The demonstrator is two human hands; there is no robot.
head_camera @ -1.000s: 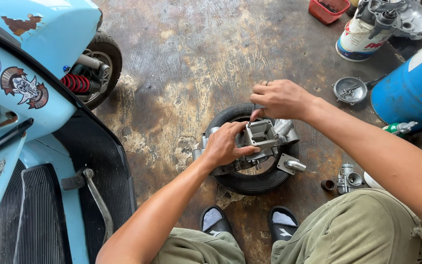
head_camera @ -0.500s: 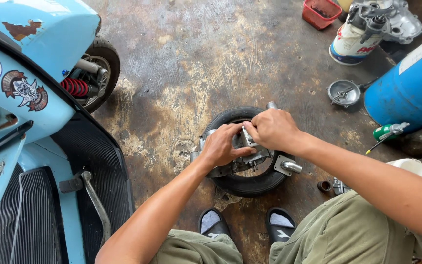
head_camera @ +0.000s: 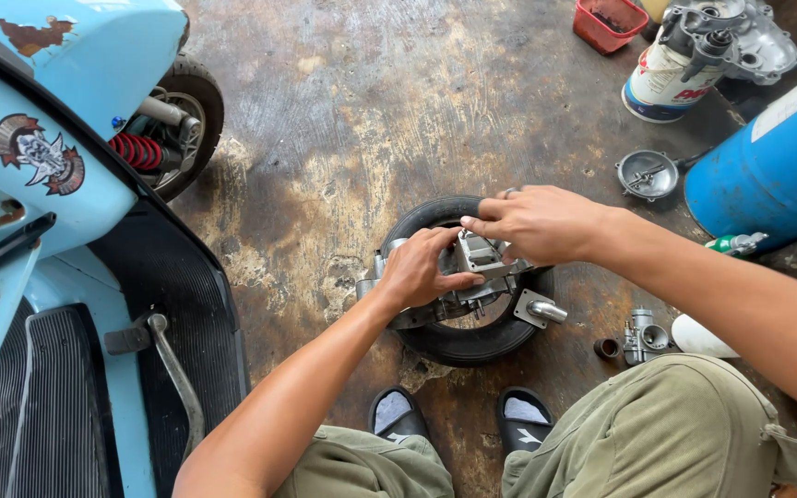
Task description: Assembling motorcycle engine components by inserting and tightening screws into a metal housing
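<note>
A grey metal engine part (head_camera: 495,288) lies across a small black tyre (head_camera: 458,343) on the stained concrete floor. My left hand (head_camera: 422,267) grips the part's left side from above. My right hand (head_camera: 537,221) rests over its top, fingers pinching a small boxy metal piece (head_camera: 478,252) at the middle. A short metal tube (head_camera: 546,311) sticks out at the part's right end. My feet in black sandals (head_camera: 398,412) are just below the tyre.
A light-blue scooter (head_camera: 57,184) with its front wheel (head_camera: 191,120) and red spring fills the left. At right lie a blue drum (head_camera: 772,157), a round metal cover (head_camera: 648,175), a carburettor (head_camera: 643,337), a paint can with an engine casing (head_camera: 694,55) and a red tray (head_camera: 609,23).
My right hand came down from above the tyre onto the engine part and now pinches the boxy piece. My left hand stayed on the part's left side.
</note>
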